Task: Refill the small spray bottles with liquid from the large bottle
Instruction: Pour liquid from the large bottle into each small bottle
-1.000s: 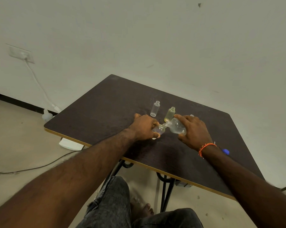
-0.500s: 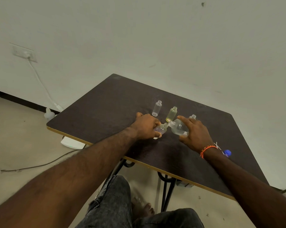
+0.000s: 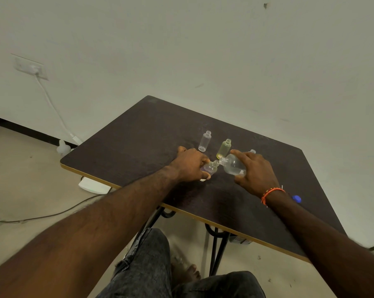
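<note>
1. Pale walls meet a beige floor behind a dark brown table (image 3: 138,136) with a light edge.
2. Left hand (image 3: 190,166) curls around a small spray bottle (image 3: 210,167), uncapped and tilted on the tabletop.
3. Right hand (image 3: 254,171) grips the large bottle (image 3: 233,166), tipped sideways, its neck meeting the small bottle's mouth.
4. Just behind stand an empty clear bottle (image 3: 205,141) and a yellow-tinted bottle (image 3: 224,148), both uncapped.
5. An orange wristband (image 3: 272,193) circles the right wrist; a blue cap (image 3: 297,198) lies beside it.
</note>
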Motion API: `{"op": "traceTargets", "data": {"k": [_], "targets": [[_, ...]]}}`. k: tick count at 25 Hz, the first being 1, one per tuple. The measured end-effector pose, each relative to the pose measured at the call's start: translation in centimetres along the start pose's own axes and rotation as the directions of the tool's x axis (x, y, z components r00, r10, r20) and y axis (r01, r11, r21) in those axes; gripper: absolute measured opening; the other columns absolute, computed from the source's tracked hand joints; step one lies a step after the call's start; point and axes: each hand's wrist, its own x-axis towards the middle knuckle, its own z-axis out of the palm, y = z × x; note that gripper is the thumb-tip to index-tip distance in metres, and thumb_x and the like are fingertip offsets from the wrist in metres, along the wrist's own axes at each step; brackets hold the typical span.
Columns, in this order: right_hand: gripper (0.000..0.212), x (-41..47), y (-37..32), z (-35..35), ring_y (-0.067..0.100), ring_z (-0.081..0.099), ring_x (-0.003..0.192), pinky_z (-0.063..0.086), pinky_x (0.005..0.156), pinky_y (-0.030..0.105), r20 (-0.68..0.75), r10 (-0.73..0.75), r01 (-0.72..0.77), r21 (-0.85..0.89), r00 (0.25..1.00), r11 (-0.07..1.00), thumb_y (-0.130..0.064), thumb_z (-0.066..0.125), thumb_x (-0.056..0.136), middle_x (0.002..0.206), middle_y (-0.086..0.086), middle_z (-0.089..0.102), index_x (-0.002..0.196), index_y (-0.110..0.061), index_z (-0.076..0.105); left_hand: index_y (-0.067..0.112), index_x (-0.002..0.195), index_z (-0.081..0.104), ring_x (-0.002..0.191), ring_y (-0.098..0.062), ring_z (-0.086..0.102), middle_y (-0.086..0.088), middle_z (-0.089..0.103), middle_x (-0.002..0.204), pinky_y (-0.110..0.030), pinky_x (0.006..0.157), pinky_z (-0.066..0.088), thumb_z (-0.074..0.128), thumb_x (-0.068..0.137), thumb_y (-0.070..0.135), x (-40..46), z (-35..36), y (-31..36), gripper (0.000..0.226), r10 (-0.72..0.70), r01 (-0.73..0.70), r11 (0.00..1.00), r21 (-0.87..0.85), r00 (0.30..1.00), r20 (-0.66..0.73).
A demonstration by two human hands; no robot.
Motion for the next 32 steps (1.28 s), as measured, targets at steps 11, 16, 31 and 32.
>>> {"op": "traceTargets", "data": {"k": [11,16,31,32], "targets": [[0.080,0.03,0.07,0.13,0.028,0.050,0.122,0.041,0.103,0.046,-0.009,-0.004,0.004,-0.010,1.000,1.000,-0.037,0.078,0.078,0.138,0.006,0.057,0.149,-0.030,0.041,0.032,0.113,0.073,0.100,-0.010,0.062,0.014,0.072,0.098,-0.041,0.096,0.024,0.075,0.085,0.054,0.22,0.26,-0.17,0.036,0.003,-0.003,1.000,0.006,1.000,0.007],[0.081,0.08,0.14,0.32,0.028,0.049,0.122,0.043,0.103,0.047,-0.010,-0.006,0.006,-0.001,1.000,1.000,-0.037,0.077,0.078,0.138,0.006,0.056,0.150,-0.030,0.040,0.032,0.114,0.073,0.100,-0.010,0.062,0.015,0.072,0.099,-0.041,0.096,0.024,0.075,0.085,0.054,0.26,0.32,-0.28,0.037,0.000,0.000,1.000,-0.004,1.000,-0.002],[0.078,-0.55,-0.36,0.54,0.029,0.056,0.119,0.048,0.101,0.047,0.027,0.009,-0.012,0.090,1.000,0.996,-0.037,0.076,0.079,0.138,0.007,0.057,0.148,-0.028,0.039,0.033,0.111,0.071,0.091,-0.007,0.060,0.015,0.070,0.090,-0.040,0.094,0.027,0.076,0.082,0.056,0.09,0.57,-0.54,0.038,-0.011,0.010,1.000,-0.025,0.999,-0.042],[0.078,-0.72,-0.53,0.76,0.030,0.058,0.117,0.050,0.100,0.047,0.033,0.024,-0.029,0.138,0.999,0.990,-0.037,0.077,0.078,0.138,0.007,0.058,0.146,-0.027,0.040,0.033,0.111,0.071,0.089,-0.007,0.059,0.015,0.069,0.089,-0.039,0.092,0.026,0.077,0.081,0.057,0.07,0.59,-0.67,0.039,-0.014,0.012,1.000,-0.028,0.999,-0.051]]}}
